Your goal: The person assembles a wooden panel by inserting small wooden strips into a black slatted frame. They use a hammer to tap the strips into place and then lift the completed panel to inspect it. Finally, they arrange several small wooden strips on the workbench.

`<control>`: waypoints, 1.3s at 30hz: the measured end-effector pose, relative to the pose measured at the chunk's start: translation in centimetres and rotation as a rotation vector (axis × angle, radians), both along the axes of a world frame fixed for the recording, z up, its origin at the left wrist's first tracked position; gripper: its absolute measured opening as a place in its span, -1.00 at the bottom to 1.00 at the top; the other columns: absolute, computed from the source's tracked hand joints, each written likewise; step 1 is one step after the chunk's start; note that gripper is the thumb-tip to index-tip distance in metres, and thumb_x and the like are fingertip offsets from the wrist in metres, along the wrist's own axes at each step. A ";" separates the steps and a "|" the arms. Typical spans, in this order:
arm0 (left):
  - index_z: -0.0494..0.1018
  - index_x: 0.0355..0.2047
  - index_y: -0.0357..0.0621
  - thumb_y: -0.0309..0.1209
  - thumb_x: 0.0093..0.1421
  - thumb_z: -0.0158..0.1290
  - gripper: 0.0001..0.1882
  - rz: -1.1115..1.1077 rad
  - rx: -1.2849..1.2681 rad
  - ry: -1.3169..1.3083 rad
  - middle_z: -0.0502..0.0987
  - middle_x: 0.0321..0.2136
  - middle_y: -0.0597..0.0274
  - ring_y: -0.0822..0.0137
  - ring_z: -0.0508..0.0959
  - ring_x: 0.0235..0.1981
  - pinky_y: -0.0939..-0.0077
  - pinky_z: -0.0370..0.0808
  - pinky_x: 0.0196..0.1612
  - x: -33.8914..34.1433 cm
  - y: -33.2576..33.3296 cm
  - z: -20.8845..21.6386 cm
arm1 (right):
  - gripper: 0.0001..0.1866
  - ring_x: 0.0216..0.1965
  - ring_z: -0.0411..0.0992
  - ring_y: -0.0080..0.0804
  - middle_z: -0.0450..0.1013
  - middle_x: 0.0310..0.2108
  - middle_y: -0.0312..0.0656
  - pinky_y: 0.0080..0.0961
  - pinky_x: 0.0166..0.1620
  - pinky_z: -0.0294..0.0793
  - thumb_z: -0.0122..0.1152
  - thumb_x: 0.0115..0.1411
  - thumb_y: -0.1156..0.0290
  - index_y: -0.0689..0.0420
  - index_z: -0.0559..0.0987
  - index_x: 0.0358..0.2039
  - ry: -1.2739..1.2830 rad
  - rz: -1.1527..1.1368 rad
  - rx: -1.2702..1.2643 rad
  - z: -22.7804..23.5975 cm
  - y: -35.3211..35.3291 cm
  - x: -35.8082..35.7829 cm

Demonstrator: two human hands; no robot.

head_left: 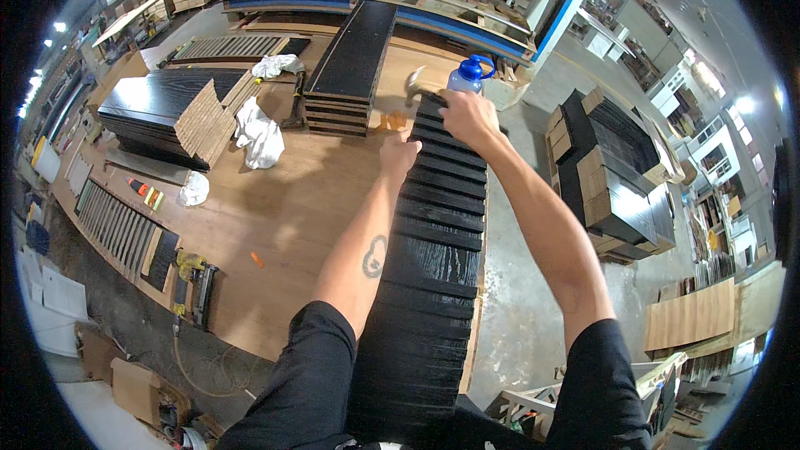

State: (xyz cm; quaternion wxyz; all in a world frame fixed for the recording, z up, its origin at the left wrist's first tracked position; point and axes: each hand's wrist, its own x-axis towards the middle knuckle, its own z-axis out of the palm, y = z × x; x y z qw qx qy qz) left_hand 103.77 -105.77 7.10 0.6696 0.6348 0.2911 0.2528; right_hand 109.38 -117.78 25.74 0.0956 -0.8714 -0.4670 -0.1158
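Hammer point(414, 81) in right hand point(471, 119), fingers wrapped round the handle, head up near the far end of the slatted panel point(437, 265). Left hand point(399, 156) is at the panel's left edge, fingers curled; orange bit point(393, 121) shows right by it, can't tell if it's gripped. Panel is long, black, with dark strips point(442, 200) across it, lying lengthwise along the right side of the bench point(304, 200). Blue-lidded bottle point(468, 77) just past the right hand. Left of the panel's far end: stack of narrow black boards point(352, 50). Further left, white cloth point(260, 135) near a second, wider board stack point(150, 108). Near left on bench: yellow-and-black nail gun point(192, 267). Floor point(533, 283) at right carries stacked black pieces point(617, 183).
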 end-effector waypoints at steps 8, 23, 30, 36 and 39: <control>0.35 0.27 -0.01 -0.38 0.23 0.19 -0.41 -0.027 0.024 0.187 0.50 0.14 0.02 0.23 0.50 0.13 0.39 0.40 0.15 -0.5 -0.7 1.8 | -0.79 -0.67 0.33 -0.49 0.37 -0.58 -0.23 -0.50 -0.62 0.30 0.17 0.24 0.43 0.30 0.45 -0.45 0.862 -0.444 0.705 -7.5 -12.4 1.6; 0.28 0.31 -0.17 -0.44 0.27 0.11 -0.41 -0.092 -0.052 0.177 0.38 0.24 -0.04 0.19 0.43 0.21 0.36 0.33 0.24 -2.7 -2.4 5.9 | -0.79 -0.62 0.35 -0.56 0.42 -0.52 -0.24 -0.55 -0.60 0.34 0.18 0.29 0.40 0.31 0.49 -0.37 1.185 -0.478 0.933 -13.4 -15.7 -0.4; 0.23 0.32 -0.22 -0.47 0.28 0.09 -0.39 -0.112 -0.159 0.142 0.36 0.24 -0.14 0.14 0.41 0.23 0.34 0.33 0.25 -3.0 -3.2 7.0 | -0.79 -0.64 0.35 -0.56 0.41 -0.55 -0.25 -0.54 -0.61 0.33 0.20 0.26 0.40 0.30 0.48 -0.40 1.139 -0.472 0.924 -13.5 -16.4 0.2; 0.22 0.32 -0.28 -0.42 0.29 0.09 -0.39 -0.153 -0.082 0.154 0.34 0.26 -0.10 0.15 0.40 0.24 0.39 0.32 0.26 -1.3 -0.4 5.6 | -0.80 -0.69 0.30 -0.54 0.35 -0.60 -0.28 -0.51 -0.64 0.29 0.22 0.22 0.41 0.26 0.46 -0.43 1.157 -0.536 0.984 -10.9 -14.6 1.0; 0.18 0.33 -0.32 -0.37 0.30 0.09 -0.36 -0.193 0.036 0.123 0.26 0.31 -0.08 0.18 0.30 0.32 0.38 0.24 0.32 0.6 0.7 4.0 | -0.89 -0.73 0.21 -0.55 0.26 -0.65 -0.36 -0.52 -0.67 0.17 0.21 0.17 0.47 0.20 0.46 -0.35 1.327 -0.439 0.988 -10.8 -13.8 4.2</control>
